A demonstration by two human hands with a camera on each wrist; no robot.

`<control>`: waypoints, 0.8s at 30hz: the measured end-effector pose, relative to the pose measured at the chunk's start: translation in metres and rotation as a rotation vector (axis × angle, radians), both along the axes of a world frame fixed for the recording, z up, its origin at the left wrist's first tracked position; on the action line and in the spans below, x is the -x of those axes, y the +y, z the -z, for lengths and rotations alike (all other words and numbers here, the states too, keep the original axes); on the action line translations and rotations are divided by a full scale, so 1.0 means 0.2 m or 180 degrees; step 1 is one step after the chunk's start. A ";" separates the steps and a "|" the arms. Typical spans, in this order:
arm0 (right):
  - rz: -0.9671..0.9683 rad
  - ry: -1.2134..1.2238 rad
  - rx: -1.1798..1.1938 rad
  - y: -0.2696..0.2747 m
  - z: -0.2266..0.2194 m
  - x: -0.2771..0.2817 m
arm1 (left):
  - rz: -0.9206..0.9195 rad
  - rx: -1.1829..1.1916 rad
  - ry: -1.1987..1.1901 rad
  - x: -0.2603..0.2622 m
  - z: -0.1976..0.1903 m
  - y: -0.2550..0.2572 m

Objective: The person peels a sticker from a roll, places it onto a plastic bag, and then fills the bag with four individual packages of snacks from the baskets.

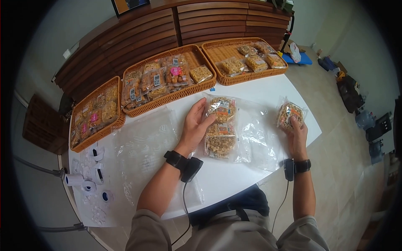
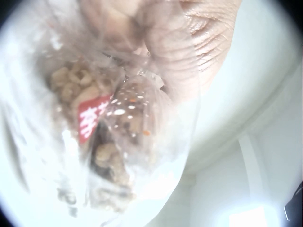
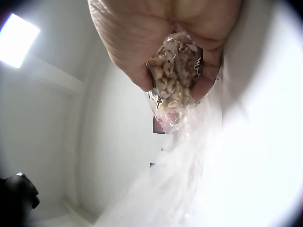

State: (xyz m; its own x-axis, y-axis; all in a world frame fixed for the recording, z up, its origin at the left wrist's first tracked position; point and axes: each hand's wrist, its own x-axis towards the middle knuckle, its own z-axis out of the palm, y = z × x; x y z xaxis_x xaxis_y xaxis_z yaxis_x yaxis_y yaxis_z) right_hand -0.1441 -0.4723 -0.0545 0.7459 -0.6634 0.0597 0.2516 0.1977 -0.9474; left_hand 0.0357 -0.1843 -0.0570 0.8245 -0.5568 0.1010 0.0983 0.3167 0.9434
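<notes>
Near the middle of the white table lies a large clear plastic bag, its bare part spreading to the right. Wrapped puffed-grain snack packs are lined up inside its left part. My left hand grips the bag and the packs in it from the left side, thumb on top. In the left wrist view, red and white print shows through the film. My right hand pinches a single wrapped snack pack between thumb and fingers, to the right of the bag. The pack's clumped grains show in the right wrist view.
Three wicker baskets of wrapped snacks line the back: a left basket, a middle basket and a right basket. Flat clear plastic bags lie left of my left arm. Label rolls and paper scraps cover the table's left end.
</notes>
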 end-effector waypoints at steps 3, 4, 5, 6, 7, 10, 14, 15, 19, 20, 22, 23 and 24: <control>0.0007 -0.0015 -0.0009 -0.01 0.01 0.00 | 0.0013 0.0028 -0.0035 0.00 0.01 0.00; -0.0009 -0.0017 -0.0013 -0.01 0.01 0.00 | 0.0009 0.0023 -0.0031 0.00 0.01 0.00; -0.0028 -0.0019 -0.0018 -0.01 0.01 0.00 | 0.0003 0.0017 -0.0027 0.00 0.01 0.00; -0.0028 -0.0026 -0.0017 -0.01 0.01 0.00 | -0.0006 0.0010 -0.0023 0.00 0.01 0.00; -0.0029 -0.0032 -0.0017 -0.01 0.01 0.00 | -0.0012 -0.0007 -0.0039 -0.01 0.01 0.00; 0.0094 -0.0138 -0.0049 0.00 0.01 0.01 | -0.0009 -0.0033 -0.0060 -0.01 0.02 0.00; 0.0624 -0.0360 -0.0121 0.00 0.01 0.00 | -0.0004 -0.0041 -0.0078 -0.01 0.02 0.00; 0.0719 -0.0433 -0.0138 -0.01 0.02 -0.01 | 0.0007 -0.0062 -0.0098 -0.01 0.03 0.00; 0.0873 -0.0463 -0.0163 -0.03 0.04 -0.01 | 0.0050 -0.0026 -0.0043 -0.01 0.02 -0.01; 0.0844 -0.0432 -0.0130 -0.02 0.04 0.00 | 0.0052 -0.0003 -0.0034 -0.01 0.02 -0.01; 0.0741 -0.0358 -0.0059 -0.02 0.03 -0.01 | 0.0040 0.0015 -0.0042 -0.01 0.02 0.00; 0.0740 -0.0321 -0.0053 -0.01 0.02 -0.02 | 0.0037 0.0011 -0.0068 -0.01 0.03 0.00; 0.0738 -0.0290 -0.0046 -0.01 0.02 -0.02 | 0.0033 0.0008 -0.0100 -0.02 0.03 0.00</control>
